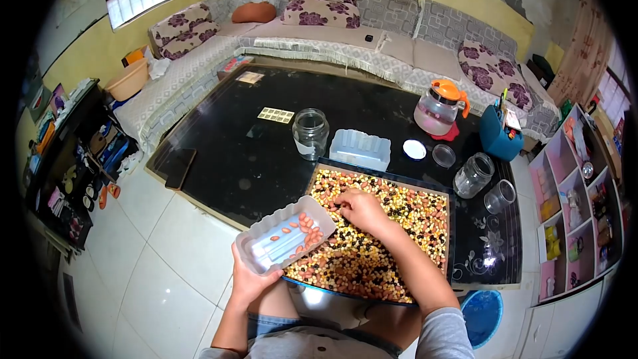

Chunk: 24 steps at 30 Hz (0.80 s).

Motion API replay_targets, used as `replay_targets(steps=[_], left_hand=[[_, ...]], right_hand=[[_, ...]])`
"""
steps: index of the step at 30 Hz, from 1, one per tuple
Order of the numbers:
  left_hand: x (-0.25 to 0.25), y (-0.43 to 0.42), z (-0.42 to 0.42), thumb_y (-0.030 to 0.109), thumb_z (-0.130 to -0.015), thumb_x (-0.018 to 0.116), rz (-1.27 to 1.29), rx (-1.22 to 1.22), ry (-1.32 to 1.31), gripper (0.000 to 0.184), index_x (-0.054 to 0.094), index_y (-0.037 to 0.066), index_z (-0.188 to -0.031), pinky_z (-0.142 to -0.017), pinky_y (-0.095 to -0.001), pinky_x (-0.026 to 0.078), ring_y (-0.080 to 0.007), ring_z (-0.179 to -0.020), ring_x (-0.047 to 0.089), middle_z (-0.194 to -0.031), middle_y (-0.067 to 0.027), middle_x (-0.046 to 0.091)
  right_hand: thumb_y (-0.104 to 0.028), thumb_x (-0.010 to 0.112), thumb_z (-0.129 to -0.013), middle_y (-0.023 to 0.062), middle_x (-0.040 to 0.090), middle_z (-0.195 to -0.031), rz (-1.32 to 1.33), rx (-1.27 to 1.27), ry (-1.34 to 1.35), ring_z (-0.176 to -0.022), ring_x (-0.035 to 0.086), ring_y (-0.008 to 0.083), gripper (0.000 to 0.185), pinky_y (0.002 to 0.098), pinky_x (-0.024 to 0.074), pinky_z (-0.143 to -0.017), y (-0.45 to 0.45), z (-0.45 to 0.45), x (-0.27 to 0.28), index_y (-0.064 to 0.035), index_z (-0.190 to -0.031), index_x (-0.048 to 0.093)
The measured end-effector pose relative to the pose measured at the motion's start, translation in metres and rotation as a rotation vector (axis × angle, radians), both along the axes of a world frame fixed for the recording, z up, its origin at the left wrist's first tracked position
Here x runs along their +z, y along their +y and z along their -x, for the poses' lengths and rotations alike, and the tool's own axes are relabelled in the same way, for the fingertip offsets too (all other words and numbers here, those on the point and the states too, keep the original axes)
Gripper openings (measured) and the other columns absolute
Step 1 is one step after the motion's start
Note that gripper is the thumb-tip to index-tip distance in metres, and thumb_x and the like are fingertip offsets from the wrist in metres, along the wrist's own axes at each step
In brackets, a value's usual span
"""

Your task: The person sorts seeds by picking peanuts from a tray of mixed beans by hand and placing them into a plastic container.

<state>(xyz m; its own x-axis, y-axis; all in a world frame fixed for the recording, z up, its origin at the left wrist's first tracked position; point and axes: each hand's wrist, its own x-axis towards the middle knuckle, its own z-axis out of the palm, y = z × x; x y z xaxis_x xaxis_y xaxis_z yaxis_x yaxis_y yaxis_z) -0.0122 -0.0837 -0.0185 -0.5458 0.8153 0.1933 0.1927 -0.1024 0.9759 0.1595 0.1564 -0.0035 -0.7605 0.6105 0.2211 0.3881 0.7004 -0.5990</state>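
My left hand (pixel 251 280) grips the near end of a translucent plastic container (pixel 251 258), tilted beside the tray's left edge. Several reddish peanuts (pixel 308 233) lie inside it, mostly toward its right end. A wide shallow tray (pixel 449 239) holds a mixed layer of yellow corn kernels, black beans and peanuts (pixel 399 226). Over the upper left part of this mix is my right hand (pixel 364 211), its fingers bent and pinched together at the surface. What sits between those fingertips is too small to make out.
Behind the tray stand a glass jar (pixel 311 134), another plastic container (pixel 360 149), and a pitcher (pixel 435 112) with an orange lid. Two more jars (pixel 473 176) (pixel 500 197) are at the right. A phone (pixel 180 169) lies at the table's left edge; a blue bucket (pixel 482 316) is on the floor.
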Motion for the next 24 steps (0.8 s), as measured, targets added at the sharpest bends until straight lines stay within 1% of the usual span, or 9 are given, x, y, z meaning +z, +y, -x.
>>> replay_targets(steps=[2,6,8,12,14,18,20,22,24], left_hand=[[0.001,-0.001,0.000,0.005,-0.050,0.082,0.014,0.000,0.006,0.091,0.026,0.003,-0.122,-0.093,-0.0348,0.040,-0.0223,-0.107,0.048,-0.114,-0.0130,0.044],[-0.002,-0.001,0.001,0.005,-0.050,0.082,0.008,-0.001,0.000,0.092,0.025,0.003,-0.122,-0.094,-0.0349,0.040,-0.0225,-0.108,0.048,-0.114,-0.0132,0.045],[-0.002,-0.001,0.001,0.005,-0.050,0.082,0.009,0.004,-0.002,0.092,0.025,0.003,-0.122,-0.094,-0.0349,0.040,-0.0226,-0.108,0.048,-0.114,-0.0133,0.045],[-0.003,-0.001,0.001,0.006,-0.050,0.082,0.025,0.010,-0.003,0.092,0.025,0.003,-0.122,-0.094,-0.0353,0.040,-0.0230,-0.108,0.048,-0.114,-0.0137,0.044],[-0.003,-0.002,0.002,0.006,-0.050,0.082,0.022,0.008,-0.005,0.092,0.025,0.003,-0.122,-0.094,-0.0354,0.039,-0.0231,-0.108,0.048,-0.114,-0.0138,0.044],[-0.003,-0.001,0.002,0.006,-0.051,0.083,0.029,0.005,0.001,0.092,0.025,0.003,-0.122,-0.095,-0.0355,0.039,-0.0232,-0.109,0.047,-0.115,-0.0139,0.044],[-0.002,-0.001,0.001,0.006,-0.051,0.083,0.027,0.003,-0.009,0.092,0.025,0.003,-0.122,-0.095,-0.0356,0.039,-0.0232,-0.109,0.047,-0.115,-0.0139,0.044],[0.000,-0.001,0.000,0.008,-0.051,0.083,0.020,0.003,-0.017,0.092,0.025,0.003,-0.122,-0.095,-0.0357,0.039,-0.0231,-0.109,0.047,-0.115,-0.0140,0.044],[-0.003,-0.001,0.001,0.008,-0.051,0.083,0.016,0.006,-0.012,0.092,0.025,0.003,-0.122,-0.094,-0.0358,0.039,-0.0232,-0.109,0.047,-0.114,-0.0140,0.044]], right_hand=[[-0.003,0.055,-0.074,0.0144,0.060,-0.084,-0.084,0.010,0.013,-0.084,0.060,0.0308,0.015,0.0394,0.0492,-0.076,0.003,0.002,-0.026,-0.0052,-0.086,0.064],[-0.001,0.052,-0.075,0.0155,0.062,-0.086,-0.076,-0.001,-0.117,-0.087,0.060,0.0311,0.017,0.0398,0.0493,-0.078,-0.001,0.001,-0.030,-0.0045,-0.086,0.064],[-0.002,0.051,-0.075,0.0161,0.062,-0.087,-0.134,0.037,-0.174,-0.088,0.060,0.0312,0.016,0.0402,0.0492,-0.079,0.001,0.000,-0.032,-0.0032,-0.085,0.064],[-0.004,0.051,-0.077,0.0160,0.063,-0.089,-0.110,0.039,-0.265,-0.087,0.060,0.0310,0.013,0.0411,0.0488,-0.079,0.002,-0.003,-0.028,-0.0021,-0.083,0.062],[-0.008,0.051,-0.079,0.0151,0.062,-0.085,-0.118,0.033,-0.227,-0.083,0.060,0.0312,0.011,0.0418,0.0489,-0.075,0.000,-0.007,-0.022,-0.0025,-0.080,0.061],[-0.012,0.053,-0.081,0.0144,0.062,-0.084,-0.094,0.000,-0.148,-0.078,0.061,0.0308,0.012,0.0404,0.0495,-0.072,0.004,-0.011,0.003,-0.0051,-0.084,0.063],[-0.014,0.055,-0.081,0.0142,0.062,-0.082,-0.097,-0.009,0.084,-0.078,0.061,0.0301,0.013,0.0399,0.0492,-0.070,-0.010,-0.008,0.048,-0.0050,-0.087,0.063],[-0.014,0.058,-0.080,0.0136,0.061,-0.081,-0.096,0.019,0.162,-0.076,0.061,0.0298,0.013,0.0385,0.0490,-0.069,-0.022,-0.001,0.067,-0.0041,-0.087,0.063],[-0.012,0.062,-0.077,0.0100,0.062,-0.080,-0.111,0.179,0.301,-0.071,0.061,0.0265,0.012,0.0333,0.0501,-0.065,-0.033,0.008,0.077,-0.0051,-0.087,0.064]])
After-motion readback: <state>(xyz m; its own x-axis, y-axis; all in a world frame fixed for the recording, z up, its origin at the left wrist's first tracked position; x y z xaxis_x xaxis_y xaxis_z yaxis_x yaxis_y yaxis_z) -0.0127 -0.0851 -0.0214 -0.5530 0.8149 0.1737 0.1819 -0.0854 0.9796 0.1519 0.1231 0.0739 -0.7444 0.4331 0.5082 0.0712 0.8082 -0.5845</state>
